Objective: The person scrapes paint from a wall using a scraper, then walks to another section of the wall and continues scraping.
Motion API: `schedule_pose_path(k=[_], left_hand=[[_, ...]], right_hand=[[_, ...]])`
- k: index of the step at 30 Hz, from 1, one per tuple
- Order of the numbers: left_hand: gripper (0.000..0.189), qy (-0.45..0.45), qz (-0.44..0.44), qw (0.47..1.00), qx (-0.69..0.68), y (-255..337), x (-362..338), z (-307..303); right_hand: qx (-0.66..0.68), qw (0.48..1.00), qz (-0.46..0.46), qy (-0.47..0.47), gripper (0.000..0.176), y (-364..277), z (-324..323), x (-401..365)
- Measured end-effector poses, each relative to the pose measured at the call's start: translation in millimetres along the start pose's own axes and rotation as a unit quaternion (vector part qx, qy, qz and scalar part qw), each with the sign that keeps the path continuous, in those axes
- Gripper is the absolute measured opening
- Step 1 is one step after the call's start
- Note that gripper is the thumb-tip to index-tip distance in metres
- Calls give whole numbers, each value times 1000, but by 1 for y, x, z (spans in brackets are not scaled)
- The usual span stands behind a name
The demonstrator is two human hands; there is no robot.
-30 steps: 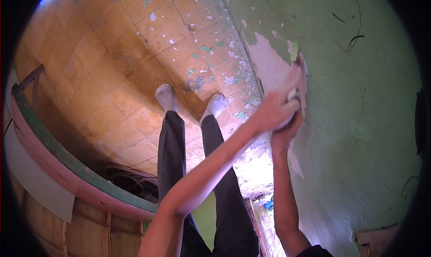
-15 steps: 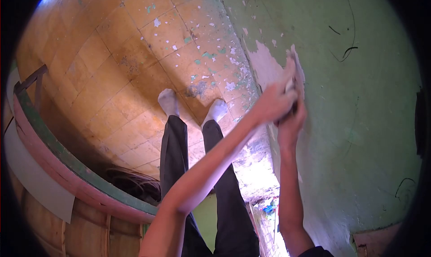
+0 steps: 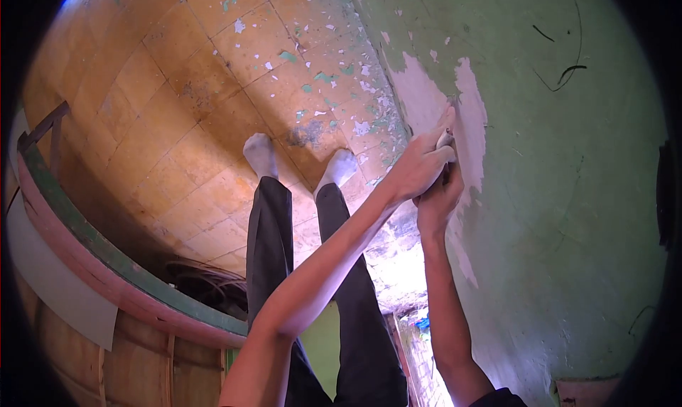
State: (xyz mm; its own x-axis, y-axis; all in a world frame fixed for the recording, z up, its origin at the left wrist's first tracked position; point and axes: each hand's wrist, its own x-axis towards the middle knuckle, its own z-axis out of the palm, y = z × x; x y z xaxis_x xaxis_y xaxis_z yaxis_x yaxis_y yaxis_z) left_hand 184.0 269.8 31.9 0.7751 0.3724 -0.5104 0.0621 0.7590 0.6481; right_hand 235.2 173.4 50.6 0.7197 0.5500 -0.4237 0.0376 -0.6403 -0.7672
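My left hand [image 3: 419,167] and my right hand [image 3: 439,204] are closed together around a scraper [image 3: 445,138], most of which the fingers cover. The left index finger stretches forward along it, towards the wall. My right hand grips behind the left, nearer to me. Both hands are at a green wall [image 3: 568,194], over a bare pale patch [image 3: 470,137] where the paint is off. The patch has ragged edges and runs down to the floor line. Whether the scraper's tip touches the wall is hard to tell.
Paint flakes [image 3: 361,128] litter the orange tiled floor [image 3: 170,101] along the wall. My feet in light socks [image 3: 339,167] stand on the tiles. A curved green and pink edge [image 3: 128,279] is at the left, with dark coiled material [image 3: 209,279] beside it.
Both hands have moved down and left together, with the scraper, away from the patch's upper right part. More of the bare patch now shows. The camera view has shifted slightly.
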Motion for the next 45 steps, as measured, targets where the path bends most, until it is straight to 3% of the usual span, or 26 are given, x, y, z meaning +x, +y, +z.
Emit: schedule_pose_path(k=[2, 3, 6, 10, 11, 14, 15, 17, 22, 24, 26, 27, 30, 33, 35, 37, 39, 41, 43, 45], left_hand=[[57, 10, 15, 1000, -10, -7, -3, 2], [35, 61, 83, 995, -12, -5, -5, 15], [20, 77, 61, 995, -2, -5, 1, 4], [24, 75, 69, 995, -3, 5, 4, -8], [24, 73, 85, 994, 12, 1, -9, 2], [24, 109, 168, 977, 70, -15, -1, 12], [24, 78, 73, 993, 48, 7, -2, -1], [22, 38, -23, 999, -4, 25, 13, -24], [21, 21, 14, 1000, -2, 14, -3, -16], [21, 20, 8, 1000, 5, 17, -1, -17], [18, 24, -15, 1000, -8, 16, 20, -34], [16, 41, -15, 999, -29, 25, 26, -42], [17, 21, -2, 999, -25, 4, 19, -41], [35, 56, 118, 989, 74, -23, 6, -6], [43, 85, 153, 983, 56, -32, 10, -2], [55, 48, 62, 997, 20, -15, 17, -20], [72, -13, -28, 999, 10, 1, 15, -34], [82, -31, -26, 999, 21, -4, 5, -23], [52, 17, 62, 997, 45, -6, 0, -8], [25, 21, -4, 1000, -10, -6, 6, -11]], right_hand=[[-4, 1000, -8, -4, 40, 2, 0, 4], [-4, 1000, -16, -7, 40, 2, 1, 9], [-12, 999, -27, -16, 42, 4, 0, 10], [-47, 998, -30, 10, 45, -23, 23, 10], [34, 995, -75, 62, 42, 7, 15, -3], [33, 997, 49, 49, 41, -49, 5, -20], [12, 998, 57, 27, 43, -44, 5, -10], [-25, 999, 30, 22, 44, -18, 21, 16], [4, 993, 19, 116, 41, -43, 30, -18], [24, 996, 19, 83, 35, -48, 30, -9], [44, 995, 80, 33, 34, -45, 40, 17], [27, 998, 48, 43, 34, -30, 44, 21], [-11, 997, -10, 75, 33, 2, 43, 14], [9, 997, -14, 81, 37, 12, 20, -4], [-3, 997, -29, 69, 39, 36, 10, 4], [35, 995, 89, 38, 41, 7, 20, 17], [18, 998, 59, 24, 45, 4, 26, 14], [75, 996, -9, 56, 47, 3, 24, 1], [26, 998, 4, 52, 45, -11, 8, -2], [-27, 998, 49, 42, 41, -22, 7, 0]])
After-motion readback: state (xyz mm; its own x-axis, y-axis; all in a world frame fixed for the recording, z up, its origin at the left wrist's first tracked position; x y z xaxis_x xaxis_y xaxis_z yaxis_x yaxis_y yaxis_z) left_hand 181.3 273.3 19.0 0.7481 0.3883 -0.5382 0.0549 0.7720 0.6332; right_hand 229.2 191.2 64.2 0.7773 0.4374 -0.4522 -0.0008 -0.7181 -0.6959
